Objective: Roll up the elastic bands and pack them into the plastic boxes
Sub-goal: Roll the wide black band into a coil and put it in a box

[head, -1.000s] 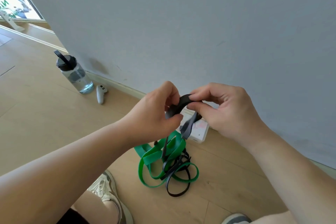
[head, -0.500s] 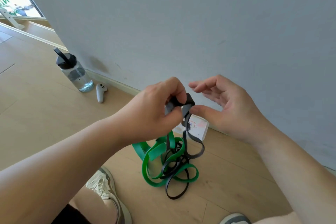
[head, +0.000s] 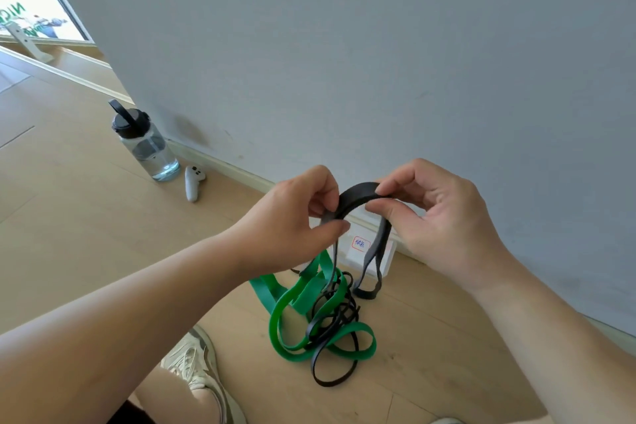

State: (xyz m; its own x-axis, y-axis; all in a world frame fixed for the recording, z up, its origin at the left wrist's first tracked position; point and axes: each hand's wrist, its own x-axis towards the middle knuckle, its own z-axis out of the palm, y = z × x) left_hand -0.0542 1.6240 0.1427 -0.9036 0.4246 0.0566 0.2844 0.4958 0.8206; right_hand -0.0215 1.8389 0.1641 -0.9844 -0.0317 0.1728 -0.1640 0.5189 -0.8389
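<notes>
Left hand (head: 296, 220) & right hand (head: 444, 217) each pinch the black band (head: 358, 191), held above the floor. Risk: tail looks tangled w/ green band (head: 282, 320); rolling could drag it, or pinch slips & coil unwinds.

I count two hands, a left hand (head: 296, 220) and a right hand (head: 444, 217), pinching one black band (head: 358, 194) between them. There is one plastic box (head: 356, 256), one water bottle (head: 148, 144) and one controller (head: 193, 182). I see one shoe (head: 194, 365) and the tip of a second shoe (head: 445, 421). The floor tangle of green and black bands (head: 285, 317) can't be counted.
</notes>
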